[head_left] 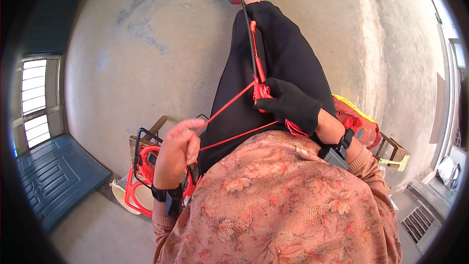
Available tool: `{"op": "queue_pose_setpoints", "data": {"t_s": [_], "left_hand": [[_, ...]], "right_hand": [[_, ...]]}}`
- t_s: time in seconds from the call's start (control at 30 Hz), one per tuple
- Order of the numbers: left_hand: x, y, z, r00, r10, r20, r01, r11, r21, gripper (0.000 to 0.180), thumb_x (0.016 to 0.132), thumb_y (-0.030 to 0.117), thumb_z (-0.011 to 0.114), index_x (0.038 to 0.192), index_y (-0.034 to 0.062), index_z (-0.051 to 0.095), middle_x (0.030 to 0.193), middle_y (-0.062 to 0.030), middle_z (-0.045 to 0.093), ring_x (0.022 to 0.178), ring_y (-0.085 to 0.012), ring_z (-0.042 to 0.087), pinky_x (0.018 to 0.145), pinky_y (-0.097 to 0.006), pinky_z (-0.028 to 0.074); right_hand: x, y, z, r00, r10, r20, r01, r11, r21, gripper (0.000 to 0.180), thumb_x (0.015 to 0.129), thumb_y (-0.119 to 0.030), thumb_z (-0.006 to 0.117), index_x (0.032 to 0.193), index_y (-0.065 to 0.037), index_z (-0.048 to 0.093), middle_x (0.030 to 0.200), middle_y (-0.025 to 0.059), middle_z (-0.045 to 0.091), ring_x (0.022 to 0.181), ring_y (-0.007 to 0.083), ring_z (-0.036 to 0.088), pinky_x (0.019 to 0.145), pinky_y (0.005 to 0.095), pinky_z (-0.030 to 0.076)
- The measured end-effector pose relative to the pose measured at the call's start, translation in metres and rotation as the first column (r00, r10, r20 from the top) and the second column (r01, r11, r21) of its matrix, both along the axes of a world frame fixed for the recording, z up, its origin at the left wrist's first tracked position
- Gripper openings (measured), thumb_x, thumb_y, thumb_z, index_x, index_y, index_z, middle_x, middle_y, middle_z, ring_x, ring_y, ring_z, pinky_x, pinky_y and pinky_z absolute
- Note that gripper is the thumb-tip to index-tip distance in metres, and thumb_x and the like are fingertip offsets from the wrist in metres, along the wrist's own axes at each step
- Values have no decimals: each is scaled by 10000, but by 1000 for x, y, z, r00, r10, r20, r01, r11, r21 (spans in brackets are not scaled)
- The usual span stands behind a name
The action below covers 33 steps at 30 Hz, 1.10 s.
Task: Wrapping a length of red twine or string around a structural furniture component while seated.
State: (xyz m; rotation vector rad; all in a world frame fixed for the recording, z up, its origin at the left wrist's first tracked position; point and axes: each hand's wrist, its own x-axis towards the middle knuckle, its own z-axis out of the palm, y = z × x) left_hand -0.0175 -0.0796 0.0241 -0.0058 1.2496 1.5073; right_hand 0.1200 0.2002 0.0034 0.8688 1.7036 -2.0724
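My right hand (295,106), in a black glove, is closed around a tight wrapping of red cord (262,91) near the lower end of a thin dark rod (253,49). The rod runs away from me above my dark trousers, with more red material along it. A taut red strand (227,103) stretches from the wrapping to my bare left hand (180,147), whose fingers are closed on it, slightly blurred. Another part of the strand runs from the left hand back to the gloved hand. Red loops (295,128) hang beneath the gloved palm.
Left of me, black frames (141,139) and red looped material (132,193) rest by a wooden seat or stool (157,126). A red package with a yellow edge (359,127) sits at my right beside wooden pieces (394,154). A blue panelled door (63,178) stands far left.
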Motion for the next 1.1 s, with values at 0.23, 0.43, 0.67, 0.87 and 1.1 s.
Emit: {"op": "queue_pose_setpoints", "data": {"t_s": [0.23,0.43,0.67,0.87,1.1], "left_hand": [[9,-30,-2,976,-213,46,210,976,65,238,907,200,609,851,-30,636,580,30,480,468,-33,340,428,-205,245],[-10,42,7,997,-22,-68,61,763,644,322,896,265,626,1038,-23,643,1161,-232,593,920,-260,636,551,-250,509],[-19,125,-28,964,-2,-264,58,978,202,353,934,110,547,1265,-12,540,1296,-170,542,1038,-206,610,723,-260,532],[-5,141,-46,864,-301,-404,302,951,-65,294,918,89,603,1187,-28,587,1026,-71,679,786,-95,627,538,-219,483],[0,146,-43,763,-448,-465,345,892,-293,209,840,40,593,1031,-36,628,828,-85,690,648,-83,618,491,-233,478]], "right_hand": [[1,-6,-23,990,-5,-142,9,1000,26,332,868,-251,694,1088,-20,601,845,10,606,737,80,548,651,246,460],[14,39,-23,864,-393,-316,456,876,155,230,877,-183,663,1020,-4,672,909,24,656,810,96,585,742,245,453],[2,50,-14,924,-265,-276,376,765,524,175,854,-191,694,908,-25,686,753,28,646,690,70,575,627,251,468],[-17,13,-38,947,-193,-255,265,920,287,192,854,-176,668,985,-37,645,794,30,651,705,95,594,662,274,496],[-15,8,-35,951,-28,-307,203,805,558,299,795,-136,691,1059,-36,595,894,103,654,808,161,636,742,298,512]]}}
